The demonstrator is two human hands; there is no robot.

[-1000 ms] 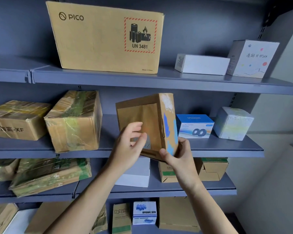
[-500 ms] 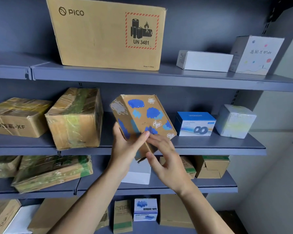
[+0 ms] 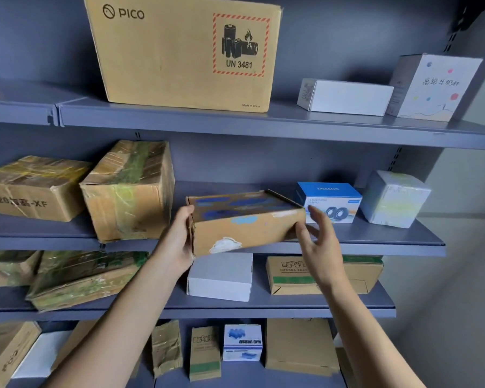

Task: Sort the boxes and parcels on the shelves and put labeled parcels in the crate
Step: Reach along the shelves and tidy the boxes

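Note:
A brown cardboard box (image 3: 244,228) with blue paint blotches and white scraps lies flat at the front edge of the middle shelf (image 3: 375,245). My left hand (image 3: 177,242) grips its left end, thumb on top. My right hand (image 3: 318,236) is at the box's right end with fingers spread and straight; whether it touches the box I cannot tell. No crate is in view.
A tape-wrapped carton (image 3: 129,191) stands left of the box, a blue speakers box (image 3: 329,201) and a white wrapped cube (image 3: 394,198) to its right. A large PICO carton (image 3: 185,51) sits on the top shelf. White and brown boxes fill the lower shelves.
The blotched box went from upright in both hands to lying flat on the middle shelf's edge. My right hand let go of it and opened.

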